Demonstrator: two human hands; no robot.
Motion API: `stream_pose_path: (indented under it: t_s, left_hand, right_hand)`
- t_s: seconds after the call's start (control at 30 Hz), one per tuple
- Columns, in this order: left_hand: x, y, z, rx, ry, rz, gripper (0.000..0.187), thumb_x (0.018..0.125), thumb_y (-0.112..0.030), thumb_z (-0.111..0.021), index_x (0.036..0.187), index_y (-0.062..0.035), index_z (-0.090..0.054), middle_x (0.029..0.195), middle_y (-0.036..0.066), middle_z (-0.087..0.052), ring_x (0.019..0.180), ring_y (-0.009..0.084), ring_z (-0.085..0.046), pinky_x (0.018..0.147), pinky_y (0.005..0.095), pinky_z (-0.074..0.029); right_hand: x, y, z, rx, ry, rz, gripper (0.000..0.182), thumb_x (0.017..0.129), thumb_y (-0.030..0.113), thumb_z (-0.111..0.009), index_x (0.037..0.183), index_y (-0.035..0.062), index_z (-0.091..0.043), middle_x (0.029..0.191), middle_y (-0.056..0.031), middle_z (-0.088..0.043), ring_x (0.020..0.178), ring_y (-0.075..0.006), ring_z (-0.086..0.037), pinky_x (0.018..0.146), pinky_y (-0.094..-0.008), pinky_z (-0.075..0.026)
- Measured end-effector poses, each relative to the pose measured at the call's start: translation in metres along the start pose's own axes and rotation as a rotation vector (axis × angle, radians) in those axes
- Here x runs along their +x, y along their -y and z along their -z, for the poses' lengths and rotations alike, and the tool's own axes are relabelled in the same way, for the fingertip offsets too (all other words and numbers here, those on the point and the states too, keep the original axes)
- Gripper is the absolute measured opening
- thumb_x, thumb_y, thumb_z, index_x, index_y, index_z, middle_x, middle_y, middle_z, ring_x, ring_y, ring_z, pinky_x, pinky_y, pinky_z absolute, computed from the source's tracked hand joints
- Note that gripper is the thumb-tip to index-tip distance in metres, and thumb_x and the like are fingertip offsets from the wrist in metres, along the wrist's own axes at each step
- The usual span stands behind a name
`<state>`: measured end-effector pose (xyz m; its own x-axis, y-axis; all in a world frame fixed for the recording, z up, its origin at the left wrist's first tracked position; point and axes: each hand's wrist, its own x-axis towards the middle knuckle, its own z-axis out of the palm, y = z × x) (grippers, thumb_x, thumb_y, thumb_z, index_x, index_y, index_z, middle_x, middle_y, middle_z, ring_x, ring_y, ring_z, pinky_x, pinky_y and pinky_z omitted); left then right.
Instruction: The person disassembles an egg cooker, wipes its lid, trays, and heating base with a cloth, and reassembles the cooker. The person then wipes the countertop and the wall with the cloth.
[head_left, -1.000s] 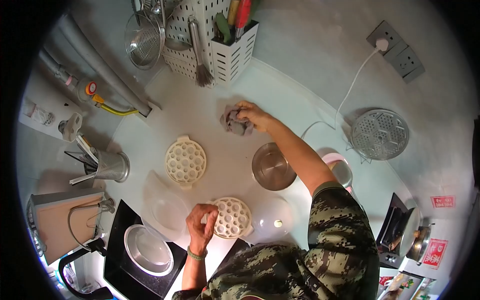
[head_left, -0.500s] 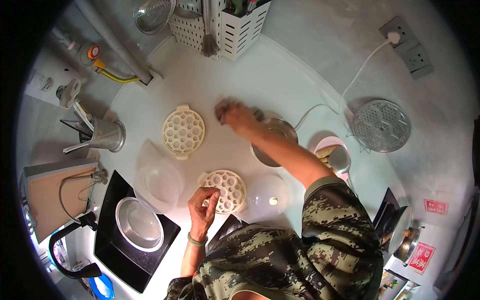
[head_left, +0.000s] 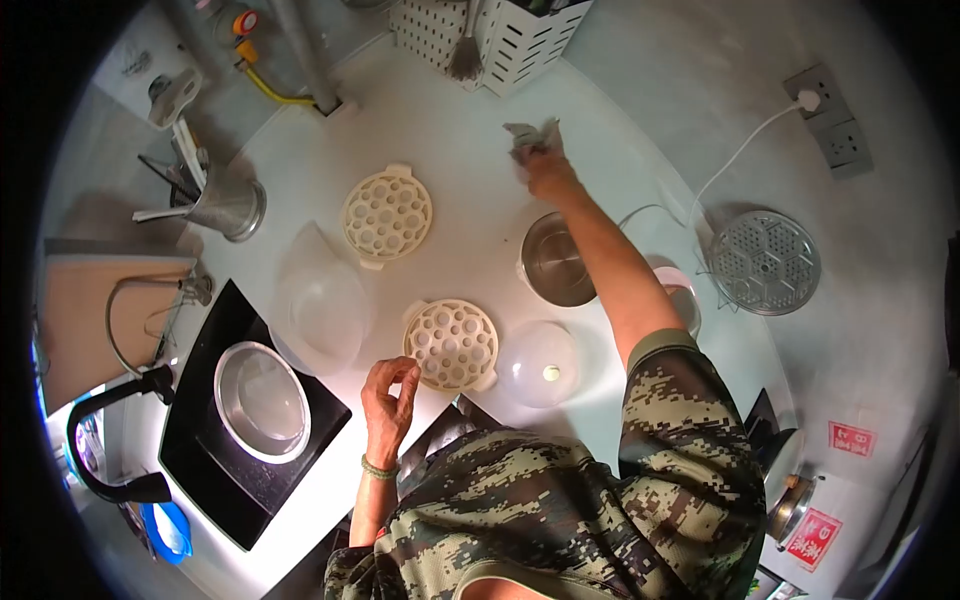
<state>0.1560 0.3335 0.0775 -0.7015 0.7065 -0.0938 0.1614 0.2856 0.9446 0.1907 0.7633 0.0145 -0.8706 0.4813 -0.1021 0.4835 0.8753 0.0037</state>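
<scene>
My right hand (head_left: 552, 178) reaches out over the far counter and is closed on a crumpled grey cloth (head_left: 540, 140), which touches the countertop. Beneath my right forearm stands a round steel pot (head_left: 557, 260), partly covered by the arm. My left hand (head_left: 388, 400) hovers at the near edge of a cream round tray with holes (head_left: 450, 345). Its fingers are loosely curled toward the thumb, and nothing shows in them. A translucent dome lid with a pale knob (head_left: 535, 365) lies just right of that tray. Farther back sits a second cream holed tray (head_left: 388, 215).
At left, a clear plastic bowl (head_left: 318, 305) borders the black sink (head_left: 325, 415), where a steel basin (head_left: 228, 410) sits. A metal utensil holder (head_left: 240, 205) stands behind. A steel steamer rack (head_left: 765, 262) leans by the right wall, near a white cord (head_left: 740, 150) and a pink-rimmed bowl (head_left: 690, 300).
My right hand has moved the cloth farther away and to the right across the counter. The camera view has shifted. My left hand stays beside the near tray, its fingers a little closer together.
</scene>
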Motion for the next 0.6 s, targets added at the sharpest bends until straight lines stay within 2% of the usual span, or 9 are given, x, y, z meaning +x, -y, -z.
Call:
stream_pose_path:
  t_s: [0.07,0.13,0.23,0.33,0.37,0.4,0.47,0.5,0.6]
  left_hand:
    - [-0.003,-0.007,0.000,0.078,-0.009,0.029,0.017,0.081,-0.013,-0.064,0.092,-0.0006,-0.062,0.091,0.013,-0.060,0.082,0.0250,-0.058,0.072,0.0328,-0.047]
    - [-0.004,-0.007,-0.003,0.086,-0.033,-0.006,0.017,0.081,-0.014,-0.064,0.093,-0.0013,-0.062,0.095,0.013,-0.059,0.085,0.0255,-0.057,0.073,0.0332,-0.047]
    - [-0.002,-0.008,-0.005,0.159,-0.064,-0.035,0.019,0.080,-0.013,-0.064,0.096,-0.0025,-0.060,0.100,0.014,-0.057,0.091,0.0278,-0.054,0.075,0.0356,-0.046]
    - [0.000,0.004,-0.010,0.363,-0.078,-0.162,0.031,0.076,-0.011,-0.065,0.106,-0.0050,-0.055,0.108,0.017,-0.052,0.100,0.0342,-0.049,0.081,0.0414,-0.044]
    - [0.001,0.006,-0.013,0.430,-0.090,-0.214,0.035,0.076,-0.011,-0.065,0.108,-0.0056,-0.053,0.110,0.018,-0.052,0.101,0.0354,-0.048,0.082,0.0421,-0.043]
    - [0.003,0.011,-0.016,0.495,-0.105,-0.267,0.038,0.075,-0.010,-0.066,0.110,-0.0061,-0.052,0.111,0.018,-0.051,0.102,0.0365,-0.047,0.082,0.0428,-0.043]
    - [0.004,0.021,-0.020,0.503,-0.072,-0.229,0.045,0.072,-0.010,-0.067,0.114,-0.0075,-0.049,0.116,0.019,-0.048,0.102,0.0377,-0.046,0.082,0.0432,-0.044]
    - [0.006,0.022,-0.024,0.501,-0.078,-0.206,0.046,0.072,-0.009,-0.067,0.114,-0.0075,-0.049,0.116,0.018,-0.047,0.102,0.0376,-0.046,0.082,0.0433,-0.044]
    - [0.002,0.022,-0.026,0.490,-0.066,-0.170,0.046,0.071,-0.008,-0.067,0.114,-0.0076,-0.049,0.117,0.016,-0.047,0.102,0.0361,-0.047,0.082,0.0427,-0.044]
  right_hand:
    - [-0.009,0.057,0.040,0.117,0.338,-0.145,0.048,0.079,0.011,-0.053,0.125,0.0072,-0.041,0.115,-0.0230,-0.052,0.102,-0.0368,-0.055,0.082,-0.0399,-0.049]
    - [-0.030,0.095,0.027,0.138,0.174,-0.007,0.043,0.081,0.012,-0.052,0.123,0.0100,-0.043,0.112,-0.0251,-0.052,0.097,-0.0375,-0.056,0.079,-0.0422,-0.049]
    - [-0.054,0.141,0.016,0.283,0.066,0.000,0.039,0.083,0.011,-0.051,0.121,0.0113,-0.043,0.111,-0.0248,-0.051,0.095,-0.0384,-0.057,0.078,-0.0428,-0.049]
    - [-0.077,0.158,0.008,0.339,-0.123,0.058,0.029,0.077,0.010,-0.056,0.105,0.0112,-0.054,0.087,-0.0216,-0.059,0.083,-0.0354,-0.059,0.070,-0.0420,-0.048]
    - [-0.081,0.161,0.019,0.411,0.037,-0.051,0.027,0.076,0.009,-0.058,0.102,0.0101,-0.054,0.090,-0.0214,-0.059,0.086,-0.0361,-0.059,0.074,-0.0416,-0.048]
    - [-0.080,0.156,0.030,0.550,0.085,-0.055,0.029,0.075,0.008,-0.058,0.104,0.0096,-0.053,0.094,-0.0213,-0.058,0.087,-0.0360,-0.059,0.075,-0.0412,-0.048]
    - [-0.073,0.137,0.047,0.832,0.190,-0.045,0.033,0.075,0.005,-0.058,0.107,0.0085,-0.050,0.102,-0.0213,-0.056,0.090,-0.0358,-0.059,0.077,-0.0405,-0.049]
    - [-0.067,0.135,0.036,0.790,0.138,-0.187,0.037,0.076,0.004,-0.055,0.112,0.0060,-0.048,0.115,-0.0207,-0.051,0.094,-0.0356,-0.057,0.080,-0.0405,-0.048]
    - [-0.078,0.155,0.027,0.468,-0.186,-0.110,0.037,0.075,0.003,-0.055,0.112,0.0045,-0.048,0.120,-0.0195,-0.048,0.099,-0.0368,-0.054,0.082,-0.0422,-0.047]
